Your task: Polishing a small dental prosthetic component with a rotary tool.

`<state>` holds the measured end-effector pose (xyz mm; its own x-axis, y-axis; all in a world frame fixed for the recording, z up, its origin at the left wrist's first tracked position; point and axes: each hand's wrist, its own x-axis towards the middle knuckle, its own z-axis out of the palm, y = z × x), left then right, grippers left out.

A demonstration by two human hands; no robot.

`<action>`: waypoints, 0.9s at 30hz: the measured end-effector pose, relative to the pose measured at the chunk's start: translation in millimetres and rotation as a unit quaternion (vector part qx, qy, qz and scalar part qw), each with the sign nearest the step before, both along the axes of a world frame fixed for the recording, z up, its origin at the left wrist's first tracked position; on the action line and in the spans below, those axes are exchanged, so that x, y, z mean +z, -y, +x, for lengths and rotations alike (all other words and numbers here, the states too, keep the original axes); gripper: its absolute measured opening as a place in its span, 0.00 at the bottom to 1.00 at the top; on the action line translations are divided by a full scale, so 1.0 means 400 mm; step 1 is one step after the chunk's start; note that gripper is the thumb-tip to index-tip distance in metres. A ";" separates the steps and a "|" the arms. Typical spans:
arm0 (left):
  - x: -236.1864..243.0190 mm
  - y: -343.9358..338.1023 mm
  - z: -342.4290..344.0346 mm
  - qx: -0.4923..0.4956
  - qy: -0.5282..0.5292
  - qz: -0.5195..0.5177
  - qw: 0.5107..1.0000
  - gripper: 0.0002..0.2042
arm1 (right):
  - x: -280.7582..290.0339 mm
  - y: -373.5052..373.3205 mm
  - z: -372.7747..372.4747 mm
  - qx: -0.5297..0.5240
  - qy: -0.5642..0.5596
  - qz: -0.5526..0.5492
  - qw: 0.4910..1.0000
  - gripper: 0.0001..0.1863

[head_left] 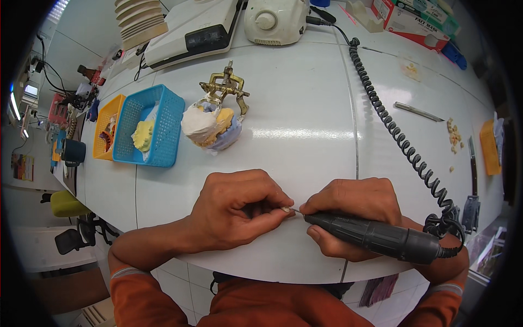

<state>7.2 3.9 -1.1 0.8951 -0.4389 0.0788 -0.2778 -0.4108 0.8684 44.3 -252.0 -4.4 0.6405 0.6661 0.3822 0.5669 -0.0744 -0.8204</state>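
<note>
My left hand (239, 210) pinches a small pale piece (285, 209) between thumb and index finger, low over the white tabletop. My right hand (354, 199) is closed on a black rotary handpiece (370, 234), whose thin metal tip (297, 211) reaches the small piece; whether they touch is hard to tell. The handpiece's coiled black cord (392, 114) runs back to a white control box (272, 22). Beyond my left hand stands a brass articulator (224, 87) carrying dental casts (201, 128) in white, yellow and lilac.
A blue basket (169, 131) with yellow material and an orange basket (103, 150) are at left. Small tooth-like pieces (455, 131), a metal tool (414, 109), a knife (473, 169) and another orange tray (490, 150) lie right. Behind are a white appliance (180, 43) and mask boxes (411, 24).
</note>
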 end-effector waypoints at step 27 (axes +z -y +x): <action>-0.002 0.000 -0.002 -0.012 0.001 -0.016 1.000 0.08 | 0.008 0.002 0.002 0.015 -0.010 -0.016 1.000 0.13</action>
